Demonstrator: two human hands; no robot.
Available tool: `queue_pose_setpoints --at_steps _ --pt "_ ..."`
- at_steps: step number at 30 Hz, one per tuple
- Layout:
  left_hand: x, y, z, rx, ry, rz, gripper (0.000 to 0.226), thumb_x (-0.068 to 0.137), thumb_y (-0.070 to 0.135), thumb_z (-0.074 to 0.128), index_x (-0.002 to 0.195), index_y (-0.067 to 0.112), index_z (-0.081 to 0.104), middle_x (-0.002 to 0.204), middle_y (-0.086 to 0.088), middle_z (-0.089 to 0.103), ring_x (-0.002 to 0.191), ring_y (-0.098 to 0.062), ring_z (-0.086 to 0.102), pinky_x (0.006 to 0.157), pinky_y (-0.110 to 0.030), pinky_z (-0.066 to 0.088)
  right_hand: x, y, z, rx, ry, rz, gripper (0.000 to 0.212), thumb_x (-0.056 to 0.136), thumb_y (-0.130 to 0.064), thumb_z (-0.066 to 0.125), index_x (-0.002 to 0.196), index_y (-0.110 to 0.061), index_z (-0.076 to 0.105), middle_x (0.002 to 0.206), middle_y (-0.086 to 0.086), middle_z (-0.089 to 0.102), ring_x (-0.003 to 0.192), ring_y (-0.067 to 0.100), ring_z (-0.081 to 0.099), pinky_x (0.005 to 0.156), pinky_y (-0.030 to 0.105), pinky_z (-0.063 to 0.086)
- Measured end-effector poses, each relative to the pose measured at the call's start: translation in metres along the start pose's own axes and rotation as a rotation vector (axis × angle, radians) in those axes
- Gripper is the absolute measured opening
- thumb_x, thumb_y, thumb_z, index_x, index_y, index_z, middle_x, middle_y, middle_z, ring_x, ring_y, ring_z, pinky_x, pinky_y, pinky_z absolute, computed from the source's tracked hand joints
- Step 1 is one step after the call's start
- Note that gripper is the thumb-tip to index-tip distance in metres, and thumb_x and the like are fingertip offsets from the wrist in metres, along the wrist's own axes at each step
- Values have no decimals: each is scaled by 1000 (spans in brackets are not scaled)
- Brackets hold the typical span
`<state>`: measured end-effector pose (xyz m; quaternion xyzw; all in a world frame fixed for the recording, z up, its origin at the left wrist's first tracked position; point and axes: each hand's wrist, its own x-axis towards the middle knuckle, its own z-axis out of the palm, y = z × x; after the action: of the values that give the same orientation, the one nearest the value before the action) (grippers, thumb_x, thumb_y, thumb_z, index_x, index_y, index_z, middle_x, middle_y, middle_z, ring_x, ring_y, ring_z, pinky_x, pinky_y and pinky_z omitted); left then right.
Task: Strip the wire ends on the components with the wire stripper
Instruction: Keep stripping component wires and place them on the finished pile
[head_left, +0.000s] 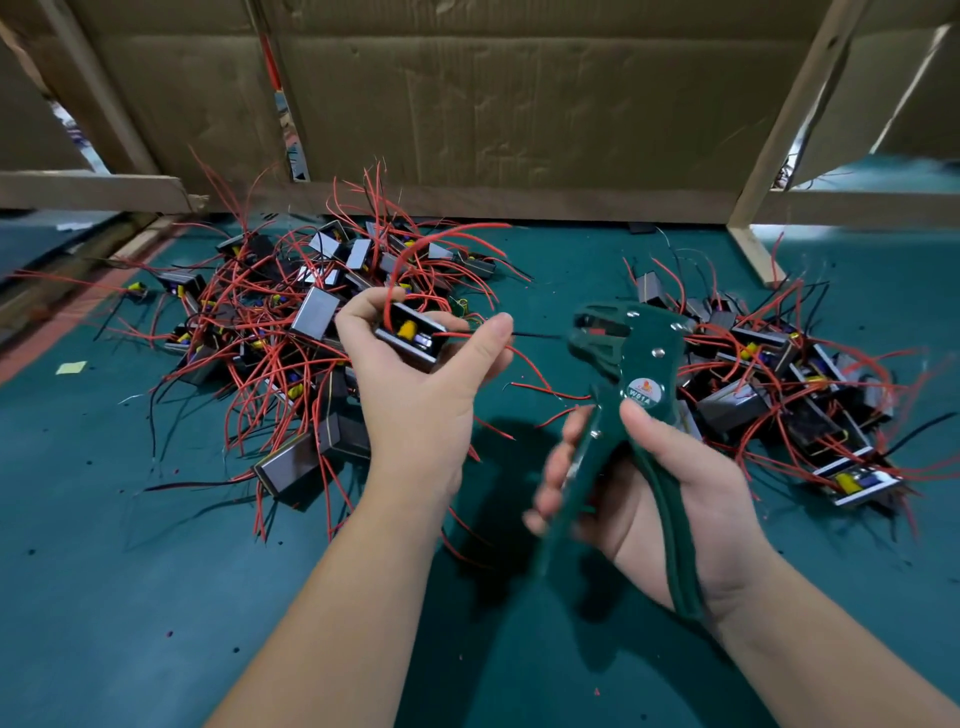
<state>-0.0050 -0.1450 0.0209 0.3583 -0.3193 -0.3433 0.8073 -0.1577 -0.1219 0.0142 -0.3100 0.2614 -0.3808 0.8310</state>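
Wire stripper (631, 374), dark green, sits centre right of the frame, gripped in my right hand (675, 499). My thumb lies just below the round label near the pivot. One handle runs along my palm and my fingers curl round the other; those fingers are blurred. The stripper head points left, jaws parted a little.

My left hand (415, 384), at centre frame, grips one component (410, 335), a small dark open box with a yellow part inside. The thumb presses a thin black wire (535, 336) that sticks out to the right. Its tip is just beside the stripper jaws; I cannot tell whether it touches them. A red wire (415, 254) from the same component loops up over my fingers and bends right.

Both hands are raised over the green bench (130, 571). Left pile of components (270, 322) fills centre left, a tangle of red and black leads with dark boxes. Right pile of components (779, 374) lies at the right edge, partly behind the stripper. The two piles are well apart.

Small bits of red insulation dot the bench in the lower frame. A yellow scrap of paper (71, 368) lies at far left. Cardboard sheet (519, 104) backs the bench across the top, with a wooden post (795, 114) slanting at upper right.
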Motion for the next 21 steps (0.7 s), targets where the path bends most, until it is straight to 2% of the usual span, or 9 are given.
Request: queue_pose_setpoints --at_steps 2,5,9,13,21 --pt "4 3 -1 -83 58 -51 57 73 -13 72 101 24 39 73 7 61 71 -14 61 63 -27 54 1 -2 0 104 -39 14 34 63 -30 71 85 -4 68 78 21 61 67 35 64 66 47 56" --pt "8 6 -3 -174 121 -105 52 76 -12 69 100 22 38 79 1 58 77 -17 60 64 -24 54 4 0 0 93 -16 85 35 59 -21 66 87 -1 63 77 23 62 66 36 64 64 47 57" --pt "4 6 -1 -213 140 -126 50 76 -10 68 102 21 38 83 -2 58 78 -16 62 65 -22 54 4 11 4 101 -112 176 49 45 -13 85 88 0 66 79 26 62 68 39 65 65 48 57" --pt "1 5 2 -201 163 -91 51 77 -11 68 101 22 38 79 0 57 71 -12 63 68 -24 55 2 14 7 105 -226 137 45 53 -12 84 93 -1 65 82 26 62 72 39 65 72 50 56" --pt "-1 2 4 -166 169 -68 52 77 -9 70 104 21 38 80 2 57 71 -10 61 69 -24 54 -2 12 8 92 -231 108 41 58 -16 85 93 -4 67 81 24 64 72 37 67 72 50 56"
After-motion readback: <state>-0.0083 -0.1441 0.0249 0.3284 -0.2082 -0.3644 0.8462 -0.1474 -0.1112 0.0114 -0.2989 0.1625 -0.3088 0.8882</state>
